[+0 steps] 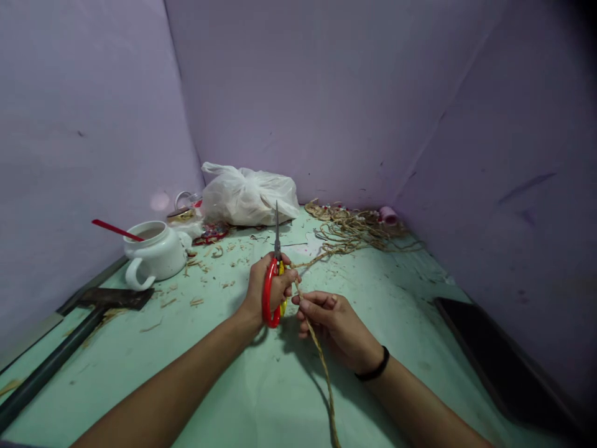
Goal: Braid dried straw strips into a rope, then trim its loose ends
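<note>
Bearings are clock positions about the hands, at the middle of the table (252, 398). The left hand (257, 289) grasps scissors (267, 292), blades toward twelve, and also pinches the cord (323, 361). The right hand (338, 323), just beside it at four, grips the cord between thumb and fingers. The cord runs from a tangled heap (345, 231) between one and two, through both hands, then down between five and six. A pink spool (388, 215) adjoins the heap. A tied bag (247, 199) lies between eleven and twelve; a pot (156, 252) with a red stick (116, 230) stands near ten.
</note>
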`<state>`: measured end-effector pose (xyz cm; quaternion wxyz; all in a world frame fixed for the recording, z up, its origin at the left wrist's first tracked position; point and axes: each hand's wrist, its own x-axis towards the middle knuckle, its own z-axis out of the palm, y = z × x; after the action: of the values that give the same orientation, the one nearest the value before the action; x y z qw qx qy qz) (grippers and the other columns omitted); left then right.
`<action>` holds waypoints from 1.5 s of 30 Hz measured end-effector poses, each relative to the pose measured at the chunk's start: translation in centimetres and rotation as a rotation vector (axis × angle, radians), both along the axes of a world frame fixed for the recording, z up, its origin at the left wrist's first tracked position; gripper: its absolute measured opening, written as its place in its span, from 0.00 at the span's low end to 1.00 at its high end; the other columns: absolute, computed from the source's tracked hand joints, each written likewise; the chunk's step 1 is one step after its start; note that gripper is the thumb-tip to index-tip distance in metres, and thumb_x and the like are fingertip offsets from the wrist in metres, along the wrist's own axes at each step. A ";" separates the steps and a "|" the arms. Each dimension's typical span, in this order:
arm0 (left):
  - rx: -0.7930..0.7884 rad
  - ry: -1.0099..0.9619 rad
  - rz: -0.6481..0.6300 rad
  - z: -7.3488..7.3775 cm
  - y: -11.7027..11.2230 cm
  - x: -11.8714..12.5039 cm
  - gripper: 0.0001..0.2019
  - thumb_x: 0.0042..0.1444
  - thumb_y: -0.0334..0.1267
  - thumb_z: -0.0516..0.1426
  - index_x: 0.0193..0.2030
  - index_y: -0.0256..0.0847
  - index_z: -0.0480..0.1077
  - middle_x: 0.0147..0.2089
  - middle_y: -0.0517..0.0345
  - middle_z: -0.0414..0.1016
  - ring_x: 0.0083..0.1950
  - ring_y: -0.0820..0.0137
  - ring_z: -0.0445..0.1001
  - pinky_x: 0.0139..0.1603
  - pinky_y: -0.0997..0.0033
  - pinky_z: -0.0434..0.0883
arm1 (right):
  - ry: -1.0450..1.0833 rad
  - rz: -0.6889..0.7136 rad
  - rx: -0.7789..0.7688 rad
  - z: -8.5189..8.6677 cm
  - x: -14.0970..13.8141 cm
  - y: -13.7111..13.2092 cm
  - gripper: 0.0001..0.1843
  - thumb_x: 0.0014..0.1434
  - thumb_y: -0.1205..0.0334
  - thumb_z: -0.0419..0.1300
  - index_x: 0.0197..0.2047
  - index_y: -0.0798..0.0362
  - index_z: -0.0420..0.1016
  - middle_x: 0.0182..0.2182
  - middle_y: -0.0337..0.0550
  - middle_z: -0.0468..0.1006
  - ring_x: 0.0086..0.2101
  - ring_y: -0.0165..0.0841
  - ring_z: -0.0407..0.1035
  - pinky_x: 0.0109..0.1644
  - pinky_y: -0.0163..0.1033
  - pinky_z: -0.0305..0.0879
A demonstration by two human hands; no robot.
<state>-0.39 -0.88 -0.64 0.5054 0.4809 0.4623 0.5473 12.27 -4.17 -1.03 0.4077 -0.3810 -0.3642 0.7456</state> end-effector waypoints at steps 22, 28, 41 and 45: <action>0.429 1.691 -0.135 0.9 -1.3 -2.8 0.17 0.56 0.28 0.41 0.51 0.37 0.60 0.43 0.47 0.65 0.42 0.63 0.65 0.43 0.62 0.63 | -0.186 -0.338 0.164 1.7 2.0 1.6 0.17 0.33 0.70 0.61 0.32 0.60 0.77 0.18 0.36 0.68 0.20 0.23 0.54 0.24 0.32 0.48; 0.428 1.689 -0.125 1.0 -1.3 -2.8 0.16 0.56 0.27 0.41 0.49 0.38 0.61 0.41 0.48 0.66 0.40 0.63 0.65 0.40 0.63 0.63 | -0.083 -0.253 0.087 2.7 2.2 1.6 0.15 0.32 0.71 0.57 0.28 0.57 0.78 0.22 0.39 0.70 0.22 0.24 0.53 0.24 0.33 0.47; 0.435 1.685 -0.089 1.2 -1.4 -2.8 0.16 0.56 0.29 0.41 0.50 0.39 0.62 0.40 0.48 0.66 0.39 0.64 0.65 0.39 0.63 0.63 | -0.210 -0.278 0.061 2.2 2.8 1.8 0.09 0.32 0.69 0.62 0.24 0.59 0.75 0.18 0.38 0.70 0.18 0.23 0.57 0.22 0.31 0.49; 0.447 1.644 -0.134 1.1 -1.6 -2.7 0.17 0.57 0.29 0.41 0.51 0.38 0.60 0.41 0.48 0.65 0.41 0.64 0.65 0.42 0.62 0.63 | -0.194 -0.288 0.096 2.2 2.6 1.9 0.14 0.32 0.70 0.62 0.28 0.59 0.77 0.19 0.37 0.71 0.18 0.23 0.57 0.23 0.32 0.51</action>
<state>-3.08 -2.43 0.49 -0.0661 0.8398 0.5340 0.0719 14.90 -2.30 1.18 0.4912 -0.4793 -0.3786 0.6210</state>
